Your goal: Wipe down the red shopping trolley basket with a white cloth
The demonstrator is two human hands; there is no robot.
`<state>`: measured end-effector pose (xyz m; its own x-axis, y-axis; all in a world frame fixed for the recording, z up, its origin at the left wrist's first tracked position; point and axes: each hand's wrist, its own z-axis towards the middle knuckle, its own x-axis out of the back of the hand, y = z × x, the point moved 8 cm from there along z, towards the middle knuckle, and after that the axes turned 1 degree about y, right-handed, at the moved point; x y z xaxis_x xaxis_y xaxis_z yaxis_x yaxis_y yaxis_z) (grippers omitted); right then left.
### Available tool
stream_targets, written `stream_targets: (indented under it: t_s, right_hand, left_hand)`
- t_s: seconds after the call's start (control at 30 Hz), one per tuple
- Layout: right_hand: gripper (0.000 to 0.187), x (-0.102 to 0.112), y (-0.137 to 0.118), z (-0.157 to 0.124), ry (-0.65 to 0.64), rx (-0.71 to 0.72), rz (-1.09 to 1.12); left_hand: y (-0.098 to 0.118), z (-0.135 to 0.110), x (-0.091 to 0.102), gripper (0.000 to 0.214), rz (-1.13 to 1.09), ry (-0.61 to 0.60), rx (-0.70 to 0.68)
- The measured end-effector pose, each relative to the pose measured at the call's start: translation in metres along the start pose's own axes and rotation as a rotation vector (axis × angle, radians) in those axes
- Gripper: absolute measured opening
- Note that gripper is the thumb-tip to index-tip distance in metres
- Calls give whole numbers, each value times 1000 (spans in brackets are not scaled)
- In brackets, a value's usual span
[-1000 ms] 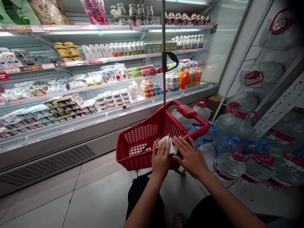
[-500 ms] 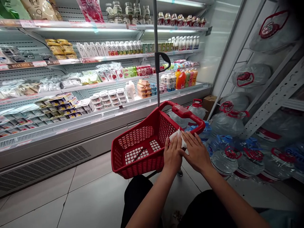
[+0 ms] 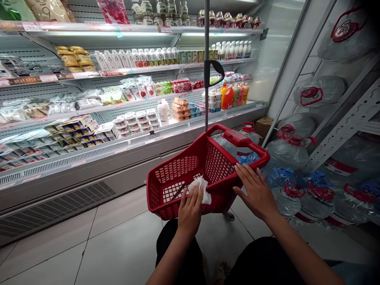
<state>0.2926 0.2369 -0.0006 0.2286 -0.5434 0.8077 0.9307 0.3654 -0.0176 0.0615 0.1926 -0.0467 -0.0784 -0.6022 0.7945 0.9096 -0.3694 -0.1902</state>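
A red shopping cart basket (image 3: pixel 190 204) with lattice walls stands in front of me. My left hand (image 3: pixel 190 209) presses a crumpled white wipe (image 3: pixel 204 194) against the basket's near rim, its fingers lying over the cloth. Part of the wipe sticks out to the right of the fingers. On the rear part of the near side rests my right hand (image 3: pixel 257 190), fingers stretched out and holding nothing, below the red push handle (image 3: pixel 261 158). A thin dark strip lies on the basket's slotted floor. A grey pole (image 3: pixel 207 107) with a black grip (image 3: pixel 214 73) rises behind the cart.
A refrigerated display (image 3: pixel 124 146) with cartons, bottles and tubs runs along the far side. Large water bottles (image 3: pixel 285 200) stand on the right, beside and below a perforated metal rack post (image 3: pixel 347 122). My knees are just below the cart.
My left hand has moved left along the rim with the wipe, away from the right hand. The right hand has shifted slightly right. The cart and pole appear farther right.
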Motion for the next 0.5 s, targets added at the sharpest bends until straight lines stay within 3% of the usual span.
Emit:
stream_targets:
  t_s: [0.1,0.3,0.4,0.5]
  right_hand:
    - [79,-1,0,2,5,1,-10]
    - [76,-3,3,4,26,-6,-26]
    - [75,-2,7,3,18,-15,-29]
    - [77,-3,11,2,1,-22,-30]
  left_hand:
    - [22,24,-5,66,-21,8,11]
    - [91,102,-21,57,-115,55,-71]
    - [96,111,-21,58,-134,60,-103]
    - [75,89,-17,60,-113,47,-109]
